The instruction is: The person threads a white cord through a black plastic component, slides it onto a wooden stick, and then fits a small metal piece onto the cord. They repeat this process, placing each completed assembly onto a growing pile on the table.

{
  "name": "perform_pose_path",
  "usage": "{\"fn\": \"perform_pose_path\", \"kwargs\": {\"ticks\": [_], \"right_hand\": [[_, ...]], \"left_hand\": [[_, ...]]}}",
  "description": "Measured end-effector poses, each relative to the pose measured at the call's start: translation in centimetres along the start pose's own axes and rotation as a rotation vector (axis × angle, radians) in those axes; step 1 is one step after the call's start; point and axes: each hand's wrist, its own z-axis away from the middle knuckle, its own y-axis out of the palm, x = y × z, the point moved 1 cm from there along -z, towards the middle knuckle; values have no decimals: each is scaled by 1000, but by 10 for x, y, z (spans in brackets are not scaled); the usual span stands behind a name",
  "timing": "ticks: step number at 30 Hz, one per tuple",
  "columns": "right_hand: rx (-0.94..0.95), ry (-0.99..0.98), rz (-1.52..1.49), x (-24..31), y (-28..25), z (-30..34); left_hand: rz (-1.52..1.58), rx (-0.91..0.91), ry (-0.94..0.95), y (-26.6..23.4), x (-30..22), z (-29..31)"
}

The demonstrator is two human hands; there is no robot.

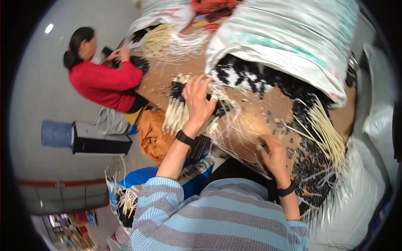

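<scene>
Slim pale sticks with black ends lie at the person's eleven o'clock, seemingly already gathered; the left hand rests over them, fingers outstretched, unclosed. From them, the right hand half-curls at four o'clock, its hold unclear. Smooth yellowish sticks, toward three, apparently remain, amid hard black bits; a woven, bulging sack lies at two.

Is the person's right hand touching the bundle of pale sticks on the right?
Apart. The head view shows the right hand to the left of the pale sticks, with scattered black bits visible between them.
</scene>
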Motion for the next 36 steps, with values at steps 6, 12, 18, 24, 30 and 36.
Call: {"fn": "perform_pose_path", "kwargs": {"ticks": [6,12,18,24,30,36], "right_hand": [[-92,267,-36,-22,-36,7],[-226,427,-49,-62,-68,45],[-315,376,227,-106,-112,50],[-296,377,590,-95,-137,38],[-148,395,593,-106,-124,46],[-131,334,329,-75,-121,47]], "left_hand": [[115,223,134,97,-52,-30],[22,464,-21,160,-113,4],[482,571,378,139,-104,27],[619,304,87,97,-85,21],[601,402,241,98,-112,32],[30,521,138,105,-117,27]]}}
